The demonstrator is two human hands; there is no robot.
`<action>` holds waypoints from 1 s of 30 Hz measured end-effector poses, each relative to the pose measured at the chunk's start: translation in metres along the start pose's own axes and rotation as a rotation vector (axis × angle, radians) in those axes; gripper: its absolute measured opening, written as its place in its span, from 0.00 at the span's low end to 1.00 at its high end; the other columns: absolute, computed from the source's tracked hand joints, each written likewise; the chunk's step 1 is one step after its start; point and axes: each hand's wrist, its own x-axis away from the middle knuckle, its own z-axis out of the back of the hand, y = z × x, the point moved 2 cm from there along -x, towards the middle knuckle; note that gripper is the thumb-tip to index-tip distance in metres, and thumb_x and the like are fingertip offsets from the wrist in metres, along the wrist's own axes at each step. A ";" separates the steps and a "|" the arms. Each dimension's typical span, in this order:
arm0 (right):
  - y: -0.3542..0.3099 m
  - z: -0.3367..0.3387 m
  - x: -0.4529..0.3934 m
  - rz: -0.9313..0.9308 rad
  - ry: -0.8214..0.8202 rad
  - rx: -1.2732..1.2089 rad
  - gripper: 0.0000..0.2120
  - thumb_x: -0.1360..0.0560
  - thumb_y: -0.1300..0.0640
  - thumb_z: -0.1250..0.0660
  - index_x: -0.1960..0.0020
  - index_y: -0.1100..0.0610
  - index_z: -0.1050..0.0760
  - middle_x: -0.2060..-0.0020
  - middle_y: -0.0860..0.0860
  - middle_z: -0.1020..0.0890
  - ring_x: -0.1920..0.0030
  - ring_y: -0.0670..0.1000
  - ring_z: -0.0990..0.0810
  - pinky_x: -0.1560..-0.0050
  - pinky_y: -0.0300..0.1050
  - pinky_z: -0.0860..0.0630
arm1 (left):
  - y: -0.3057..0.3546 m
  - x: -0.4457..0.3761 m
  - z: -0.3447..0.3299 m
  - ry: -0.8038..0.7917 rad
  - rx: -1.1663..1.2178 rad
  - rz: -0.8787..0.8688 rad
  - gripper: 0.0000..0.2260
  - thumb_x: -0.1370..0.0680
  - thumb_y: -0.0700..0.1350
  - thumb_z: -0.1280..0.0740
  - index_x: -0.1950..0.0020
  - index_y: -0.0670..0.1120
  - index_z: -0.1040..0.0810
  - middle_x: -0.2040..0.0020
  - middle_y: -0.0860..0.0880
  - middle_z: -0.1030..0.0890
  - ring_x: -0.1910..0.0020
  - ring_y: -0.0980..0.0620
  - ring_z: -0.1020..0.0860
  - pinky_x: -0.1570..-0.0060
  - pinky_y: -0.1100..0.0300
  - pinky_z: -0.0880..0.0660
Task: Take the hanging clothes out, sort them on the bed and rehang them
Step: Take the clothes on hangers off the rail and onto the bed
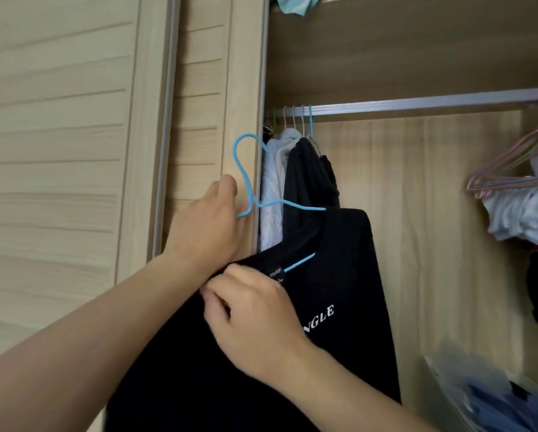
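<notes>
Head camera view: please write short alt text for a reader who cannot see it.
A person's left hand holds a blue hanger carrying a black shirt, while the right hand pinches its collar. Behind, more clothes hang on a wardrobe rail.

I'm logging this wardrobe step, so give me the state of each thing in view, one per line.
blue hanger: off the rail, held by the left hand
black T-shirt: on the blue hanger, collar pinched by the right hand
rail: several garments hanging at its left end
dark garment: hanging on the rail
empty hangers: bunched at right
wardrobe door: slid open
</notes>
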 end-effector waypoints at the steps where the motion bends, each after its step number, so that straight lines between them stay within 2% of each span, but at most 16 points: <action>1: 0.010 0.017 -0.001 0.074 0.149 0.084 0.07 0.22 0.57 0.36 0.56 0.57 0.21 0.62 0.49 0.22 0.59 0.51 0.23 0.57 0.52 0.24 | 0.000 -0.002 -0.002 0.024 -0.007 -0.001 0.16 0.18 0.54 0.39 0.35 0.46 0.33 0.41 0.45 0.25 0.52 0.34 0.21 0.63 0.49 0.33; 2: 0.022 0.037 -0.004 0.086 0.284 0.128 0.08 0.23 0.59 0.36 0.58 0.58 0.21 0.63 0.50 0.21 0.61 0.51 0.22 0.59 0.50 0.24 | 0.001 -0.005 -0.006 0.037 -0.039 -0.023 0.20 0.18 0.58 0.42 0.31 0.48 0.35 0.41 0.45 0.25 0.51 0.34 0.21 0.62 0.49 0.31; 4: 0.048 0.078 -0.018 -0.024 0.470 0.175 0.07 0.24 0.60 0.36 0.59 0.57 0.21 0.65 0.49 0.20 0.64 0.50 0.22 0.61 0.48 0.26 | 0.002 -0.009 -0.020 0.018 -0.145 -0.074 0.28 0.21 0.63 0.49 0.22 0.54 0.41 0.39 0.44 0.29 0.49 0.35 0.24 0.60 0.47 0.26; 6: 0.075 0.114 -0.040 -0.239 0.521 0.207 0.09 0.23 0.58 0.37 0.61 0.53 0.23 0.69 0.46 0.22 0.66 0.47 0.24 0.64 0.46 0.30 | 0.002 -0.009 -0.032 0.040 -0.193 -0.064 0.31 0.23 0.64 0.52 0.20 0.58 0.44 0.37 0.42 0.31 0.50 0.37 0.28 0.58 0.45 0.24; 8: 0.103 0.140 -0.067 -0.430 0.437 0.286 0.11 0.22 0.56 0.40 0.62 0.51 0.24 0.68 0.46 0.23 0.64 0.48 0.24 0.64 0.44 0.32 | 0.002 -0.007 -0.040 0.090 -0.175 -0.044 0.29 0.21 0.62 0.50 0.19 0.59 0.44 0.35 0.41 0.31 0.49 0.37 0.30 0.55 0.44 0.25; 11: 0.138 0.153 -0.113 -0.545 0.132 0.327 0.10 0.21 0.54 0.40 0.51 0.51 0.20 0.59 0.47 0.19 0.54 0.54 0.20 0.53 0.49 0.23 | 0.001 -0.005 -0.051 0.122 -0.129 -0.052 0.26 0.18 0.57 0.49 0.19 0.58 0.42 0.31 0.39 0.33 0.45 0.36 0.29 0.45 0.41 0.29; 13: 0.147 0.140 -0.140 -0.464 -0.050 0.304 0.13 0.20 0.53 0.39 0.39 0.49 0.22 0.54 0.46 0.21 0.49 0.55 0.20 0.43 0.51 0.23 | 0.000 -0.007 -0.055 0.144 -0.098 -0.052 0.25 0.17 0.56 0.49 0.20 0.57 0.40 0.30 0.38 0.33 0.45 0.35 0.29 0.43 0.41 0.31; 15: 0.148 0.122 -0.161 -0.343 -0.178 0.420 0.19 0.18 0.49 0.41 0.28 0.48 0.29 0.44 0.53 0.22 0.39 0.58 0.24 0.39 0.48 0.29 | 0.002 -0.005 -0.054 0.181 -0.072 -0.051 0.24 0.17 0.54 0.47 0.21 0.55 0.36 0.31 0.36 0.32 0.47 0.35 0.29 0.44 0.41 0.30; 17: 0.149 0.106 -0.175 -0.315 -0.272 0.504 0.21 0.17 0.45 0.44 0.25 0.47 0.33 0.34 0.58 0.26 0.33 0.60 0.29 0.36 0.51 0.31 | 0.003 -0.003 -0.054 0.219 -0.062 -0.059 0.23 0.17 0.53 0.45 0.21 0.54 0.35 0.31 0.35 0.31 0.48 0.35 0.29 0.45 0.40 0.30; 20: 0.149 0.102 -0.183 -0.348 -0.255 0.620 0.19 0.18 0.43 0.46 0.33 0.49 0.26 0.36 0.57 0.23 0.37 0.61 0.25 0.41 0.53 0.28 | 0.002 0.002 -0.054 0.220 -0.070 -0.036 0.23 0.18 0.52 0.43 0.22 0.54 0.35 0.31 0.36 0.31 0.47 0.34 0.30 0.49 0.40 0.29; 22: 0.153 0.117 -0.186 -0.423 -0.149 0.796 0.18 0.19 0.48 0.43 0.37 0.55 0.22 0.38 0.59 0.21 0.38 0.62 0.23 0.43 0.52 0.26 | 0.002 0.004 -0.054 0.209 -0.080 -0.042 0.23 0.18 0.52 0.43 0.23 0.54 0.33 0.30 0.36 0.31 0.46 0.34 0.30 0.49 0.40 0.28; 24: 0.169 0.145 -0.183 -0.585 -0.095 0.984 0.16 0.22 0.54 0.39 0.38 0.57 0.22 0.38 0.58 0.20 0.38 0.62 0.22 0.43 0.51 0.24 | 0.001 0.005 -0.054 0.203 -0.084 -0.054 0.22 0.19 0.52 0.43 0.24 0.54 0.32 0.30 0.36 0.30 0.45 0.34 0.30 0.50 0.40 0.28; 26: 0.188 0.179 -0.174 -0.772 -0.138 1.140 0.15 0.22 0.56 0.38 0.37 0.57 0.22 0.39 0.57 0.20 0.38 0.60 0.22 0.46 0.51 0.24 | 0.001 0.005 -0.054 0.196 -0.086 -0.047 0.23 0.19 0.53 0.43 0.24 0.55 0.32 0.30 0.37 0.31 0.44 0.34 0.30 0.51 0.40 0.28; 29: 0.210 0.202 -0.162 -0.943 -0.303 1.343 0.14 0.24 0.61 0.37 0.41 0.57 0.20 0.46 0.55 0.18 0.46 0.59 0.19 0.67 0.50 0.24 | 0.001 0.003 -0.056 0.201 -0.064 -0.048 0.23 0.20 0.53 0.43 0.25 0.55 0.30 0.31 0.38 0.30 0.44 0.33 0.30 0.53 0.40 0.28; 30: 0.215 0.202 -0.162 -0.947 -0.362 1.358 0.13 0.24 0.62 0.37 0.42 0.58 0.20 0.48 0.55 0.18 0.49 0.59 0.19 0.70 0.49 0.26 | 0.000 0.003 -0.057 0.207 -0.053 -0.050 0.23 0.20 0.53 0.43 0.25 0.55 0.29 0.31 0.37 0.30 0.44 0.33 0.31 0.53 0.40 0.28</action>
